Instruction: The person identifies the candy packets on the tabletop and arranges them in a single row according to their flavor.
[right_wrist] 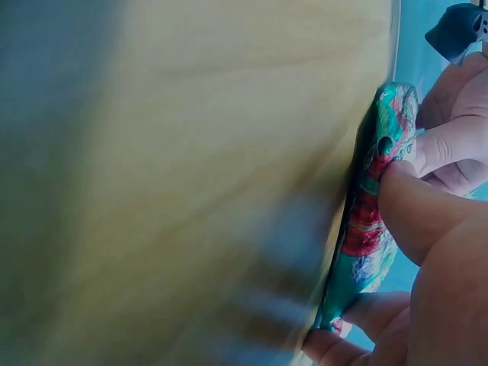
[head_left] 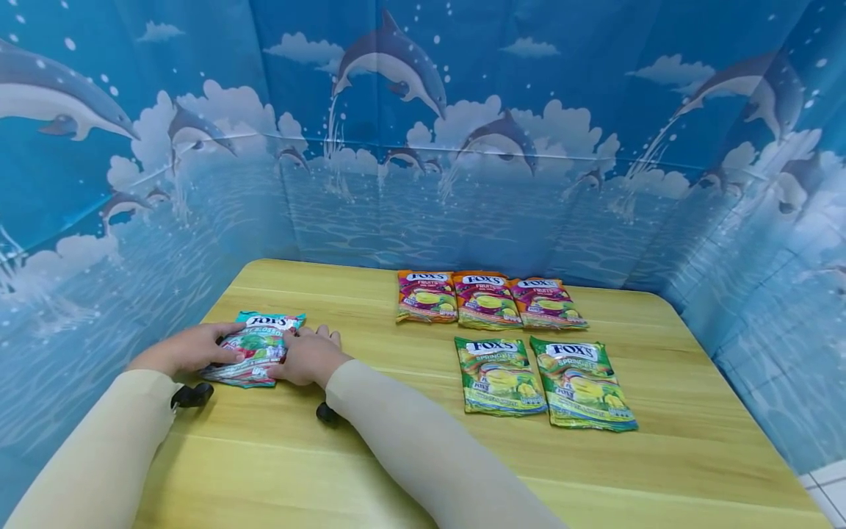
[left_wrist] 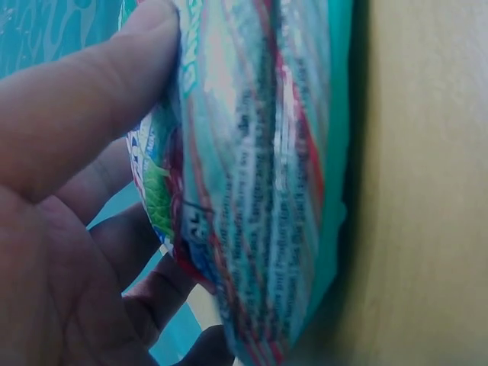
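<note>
A teal and red bag of Fox's candy [head_left: 254,349] lies at the left of the table, between both hands. My left hand [head_left: 194,349] holds its left side, thumb low on the front and fingers higher along the edge. In the left wrist view the left thumb [left_wrist: 99,99] presses on the printed wrapper [left_wrist: 259,191]. My right hand [head_left: 311,356] grips the bag's right side. The right wrist view shows the right thumb [right_wrist: 419,206] on the bag's side [right_wrist: 366,221], with fingertips [right_wrist: 343,347] at its far end close over the table.
Three purple and orange Fox's candy bags [head_left: 487,300] lie side by side along the table's back edge. Nearer stand two green and yellow ones, a left bag [head_left: 500,376] and a right bag [head_left: 583,383]. A blue dolphin curtain [head_left: 463,184] hangs around the wooden table [head_left: 297,463].
</note>
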{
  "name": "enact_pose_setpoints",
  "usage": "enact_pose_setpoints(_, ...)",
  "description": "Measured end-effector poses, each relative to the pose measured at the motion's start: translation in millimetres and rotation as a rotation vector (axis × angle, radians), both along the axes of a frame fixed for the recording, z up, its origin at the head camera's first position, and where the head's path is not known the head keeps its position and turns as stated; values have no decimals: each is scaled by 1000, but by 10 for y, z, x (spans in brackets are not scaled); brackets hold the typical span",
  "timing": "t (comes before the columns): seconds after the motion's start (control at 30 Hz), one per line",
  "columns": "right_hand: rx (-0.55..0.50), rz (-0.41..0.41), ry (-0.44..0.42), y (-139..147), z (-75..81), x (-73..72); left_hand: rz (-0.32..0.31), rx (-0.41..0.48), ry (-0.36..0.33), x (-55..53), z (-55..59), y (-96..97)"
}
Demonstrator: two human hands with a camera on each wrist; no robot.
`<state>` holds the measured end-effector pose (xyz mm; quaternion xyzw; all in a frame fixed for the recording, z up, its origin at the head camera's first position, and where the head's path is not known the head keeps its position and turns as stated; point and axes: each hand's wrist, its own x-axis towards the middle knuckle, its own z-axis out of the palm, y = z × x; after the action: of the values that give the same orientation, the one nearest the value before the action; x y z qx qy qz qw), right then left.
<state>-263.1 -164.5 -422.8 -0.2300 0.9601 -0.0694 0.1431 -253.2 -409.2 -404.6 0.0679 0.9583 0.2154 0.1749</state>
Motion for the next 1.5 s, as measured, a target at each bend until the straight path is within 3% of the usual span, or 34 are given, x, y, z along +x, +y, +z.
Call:
enact_pose_setpoints(0.43, 43, -1, 10, -42, -14, -8, 9, 7, -16, -17, -24, -18)
enact_pose_setpoints(1.5, 33, -2, 22, -37, -25, 5, 8, 3, -21, -26, -23, 6)
